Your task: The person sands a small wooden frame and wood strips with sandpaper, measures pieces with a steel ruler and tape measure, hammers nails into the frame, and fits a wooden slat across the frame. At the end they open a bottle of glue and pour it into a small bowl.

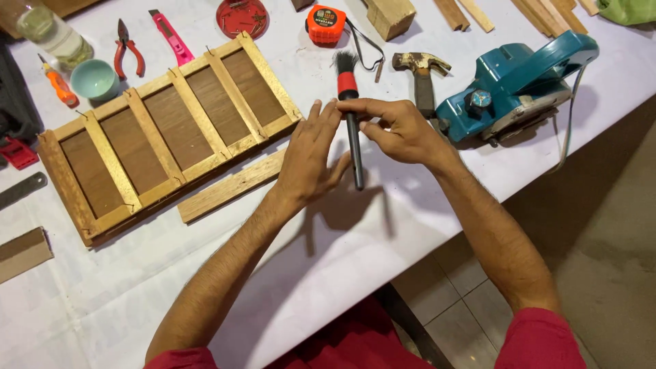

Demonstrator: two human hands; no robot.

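Pinching the brush (353,130) with your right hand (403,133), you steady it upright; your left hand (311,160) lies flat alongside, frame (171,126) at nine o'clock.

Hands: 2, the left hand (311,160) & right hand (400,130). Between them: 1 brush (351,116). Just left of left hand: 1 wooden frame (171,130) w/ 4 panels, 1 loose wood strip (229,188). Just right of right hand: 1 hammer (424,78), 1 electric planer (516,85). Above hands: 1 tape measure (326,24), 1 wood block (391,15), 1 red dish (242,15). Far left: 1 pliers (126,51), 1 pink cutter (171,37), 1 orange cutter (58,83), 1 small bowl (93,78), 1 bottle (51,31).
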